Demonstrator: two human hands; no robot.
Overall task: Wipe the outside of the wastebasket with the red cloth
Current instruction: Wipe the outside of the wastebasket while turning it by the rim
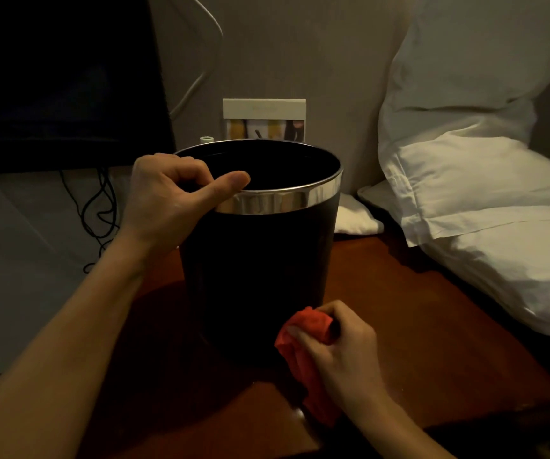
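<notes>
A: Item 1, wastebasket (260,260). Loc?

B: Upright on the wooden nightstand (432,309), approx. centre, w/ the wall behind and white pillows (465,193) close by on the right side.

A: Held how, and why?

B: Left hand (170,200) hooked over the rim: fingers curled inside, thumb lying along the chrome band (283,202). Prob. a brace, so the bin doesn't slide or spin under rubbing.

A: Item 2, red cloth (306,352)?

B: Bunched in the right hand (343,356), fingers closed round it, the tail hanging down twd. the tabletop. The wad sits against the lower right of the bin's wall, near the base. Whether it's actually pressing on the wall, can't tell; dark on dark there.

A: Why bunched?

B: My guess: a thick pad gives firmer pressure than a flat sheet, and low down suits a stroke along the bottom edge.

A: Condition of item 1?

B: Round, tapering slightly twd. the base. Matte black body, shiny band at the top w/ reflections. Inside looks dark; contents not visible. No dust or smears readable in this light, so can't say what's clean vs. not.

A: Misc.?

B: Dark monitor (61,81) at left, cables (98,210) dangling below it, small card stand (265,120) behind the bin.
</notes>
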